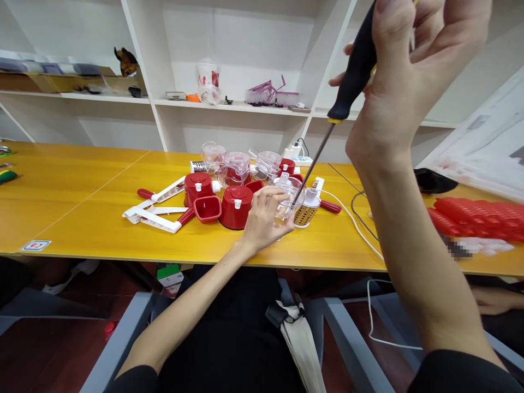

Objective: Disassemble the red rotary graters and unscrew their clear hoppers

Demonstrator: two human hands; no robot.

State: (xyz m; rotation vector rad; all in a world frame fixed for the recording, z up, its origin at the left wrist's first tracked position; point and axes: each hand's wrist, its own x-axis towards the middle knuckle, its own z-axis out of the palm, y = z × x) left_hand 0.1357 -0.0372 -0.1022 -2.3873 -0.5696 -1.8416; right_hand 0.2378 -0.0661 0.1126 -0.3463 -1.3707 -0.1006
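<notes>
My right hand [409, 71] is raised at the upper right, its fingers wrapped round the black handle of a screwdriver [352, 65]. The long shaft slants down to the left, its tip reaching a clear plastic housing [289, 191]. Around the left side of that housing, my left hand [266, 213] is closed and holds it above the table front. Just right of it stands a grater drum [307, 210] with a white top. To the left are a red base [236, 206], a second red base [198, 188] and a small red square cup [207, 209].
Several clear housings [236, 164] stand behind the red bases. White crank arms with red handles [153, 215] lie at left. A white cable [356, 218] crosses the yellow table [94, 218]. Red netting [478, 215] lies at right, near another person's hand [497, 300]. White shelves [237, 106] rise behind.
</notes>
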